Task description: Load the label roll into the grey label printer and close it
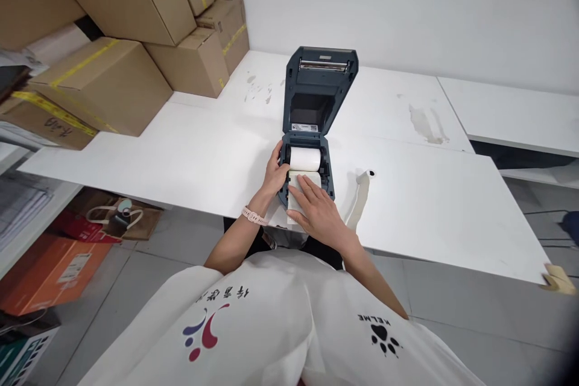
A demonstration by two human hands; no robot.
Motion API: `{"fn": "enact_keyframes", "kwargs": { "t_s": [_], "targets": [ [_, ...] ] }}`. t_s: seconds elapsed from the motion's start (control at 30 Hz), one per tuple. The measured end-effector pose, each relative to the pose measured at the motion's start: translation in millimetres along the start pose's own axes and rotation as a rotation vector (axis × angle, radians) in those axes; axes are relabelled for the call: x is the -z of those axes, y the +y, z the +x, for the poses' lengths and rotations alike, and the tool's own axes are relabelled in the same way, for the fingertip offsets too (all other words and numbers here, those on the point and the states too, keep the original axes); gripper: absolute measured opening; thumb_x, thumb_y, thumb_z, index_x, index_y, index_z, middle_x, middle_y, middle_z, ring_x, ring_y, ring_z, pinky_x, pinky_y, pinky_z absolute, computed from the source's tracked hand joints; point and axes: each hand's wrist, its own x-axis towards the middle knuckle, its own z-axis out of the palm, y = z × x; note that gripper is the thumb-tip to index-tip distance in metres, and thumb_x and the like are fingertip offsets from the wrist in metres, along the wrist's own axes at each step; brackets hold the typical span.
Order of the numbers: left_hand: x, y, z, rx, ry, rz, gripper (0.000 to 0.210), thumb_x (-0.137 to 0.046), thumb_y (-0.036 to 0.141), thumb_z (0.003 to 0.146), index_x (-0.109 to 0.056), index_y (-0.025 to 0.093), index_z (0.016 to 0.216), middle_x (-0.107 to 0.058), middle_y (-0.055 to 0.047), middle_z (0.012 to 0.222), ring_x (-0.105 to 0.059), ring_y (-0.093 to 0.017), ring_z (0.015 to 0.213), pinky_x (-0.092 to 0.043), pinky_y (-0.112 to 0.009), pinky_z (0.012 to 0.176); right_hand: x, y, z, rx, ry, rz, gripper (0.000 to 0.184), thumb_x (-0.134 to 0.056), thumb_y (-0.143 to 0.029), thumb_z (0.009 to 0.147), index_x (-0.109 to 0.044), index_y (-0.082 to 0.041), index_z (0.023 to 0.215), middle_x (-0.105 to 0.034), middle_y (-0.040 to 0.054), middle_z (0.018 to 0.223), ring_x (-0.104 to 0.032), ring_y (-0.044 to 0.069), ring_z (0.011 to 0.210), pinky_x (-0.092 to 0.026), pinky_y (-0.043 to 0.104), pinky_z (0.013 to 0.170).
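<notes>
At the bottom of the frame a white shirt (280,325) with printed marks fills the near view, and both bare forearms reach up from it toward the middle. The right hand (316,211) lies flat, fingers spread and stretched out, palm down on the paper strip (304,184) that comes forward out of the printer (312,132); it presses on the paper and does not close around anything. The left hand (274,172), with a pale watch (253,216) on its wrist, curls against the printer's left wall, fingers bent over the edge beside the roll (305,158); whether it pinches anything there I cannot tell. The printer sits at the centre of the frame, near the front edge of a white table (429,205). The white roll lies across its open bay, and the dark lid (319,84) stands tilted up and back behind it. Just right of the printer a pale cable (360,199) runs down from a hole in the tabletop. Below the table at lower left stand an orange box (45,271) and a bag (117,217) on the grey floor. Farther back, in the upper left, cardboard boxes (113,72) with yellow tape are stacked on the table against a white wall (407,6). A second white table (520,114) stands at right.
</notes>
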Motion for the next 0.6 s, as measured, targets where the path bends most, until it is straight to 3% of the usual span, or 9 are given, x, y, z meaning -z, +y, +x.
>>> {"fn": "enact_keyframes", "kwargs": {
  "t_s": [0.33,0.4,0.47,0.53,0.6],
  "targets": [
    [-0.2,-2.0,5.4,0.002,0.022,-0.047,0.082,-0.054,0.016,0.084,-0.036,0.027,0.163,-0.036,-0.005,0.175,-0.037,-0.028,0.16,-0.038,-0.046,0.13,-1.8,6.5,-5.3,-0.015,0.021,0.162,0.054,-0.045,-0.047,0.109,-0.053,-0.021,0.156,-0.035,0.0175,0.173,-0.031,0.036,0.163,-0.046,0.063,0.119],
    [-0.5,0.9,-1.0,0.011,0.02,-0.055,0.079,-0.057,0.022,0.088,-0.035,0.028,0.164,-0.034,-0.005,0.176,-0.034,-0.03,0.162,-0.035,-0.047,0.131,5.4,15.8,-8.8,0.015,0.026,0.275,0.051,-0.049,-0.047,0.108,-0.057,-0.025,0.153,-0.041,0.0142,0.171,-0.036,0.035,0.161,-0.043,0.063,0.123],
    [-1.4,4.2,-16.4,0.046,0.002,-0.071,0.082,-0.063,0.034,0.092,-0.029,0.03,0.166,-0.031,-0.005,0.177,-0.032,-0.032,0.163,-0.033,-0.049,0.132,20.2,30.6,-10.0,0.048,0.024,0.422,0.046,-0.053,-0.048,0.106,-0.064,-0.028,0.146,-0.056,0.0109,0.161,-0.05,0.034,0.153,-0.046,0.059,0.122],
    [-2.6,7.1,-39.2,0.093,-0.038,-0.094,0.097,-0.072,0.049,0.09,-0.019,0.033,0.169,-0.028,-0.006,0.178,-0.032,-0.034,0.163,-0.034,-0.052,0.131,41.1,52.7,-1.5,0.014,0.131,0.539,0.042,-0.057,-0.051,0.104,-0.069,-0.032,0.14,-0.07,0.0082,0.147,-0.063,0.031,0.141,-0.05,0.056,0.119],
    [-4.2,9.4,-63.3,0.112,-0.055,-0.107,0.109,-0.079,0.054,0.084,-0.015,0.036,0.17,-0.023,-0.005,0.18,-0.03,-0.036,0.163,-0.04,-0.052,0.128,64.3,81.9,23.7,-0.089,0.388,0.582,0.047,-0.058,-0.059,0.102,-0.067,-0.034,0.14,-0.07,0.0065,0.145,-0.063,0.031,0.139,-0.048,0.057,0.121]
  ]
}}
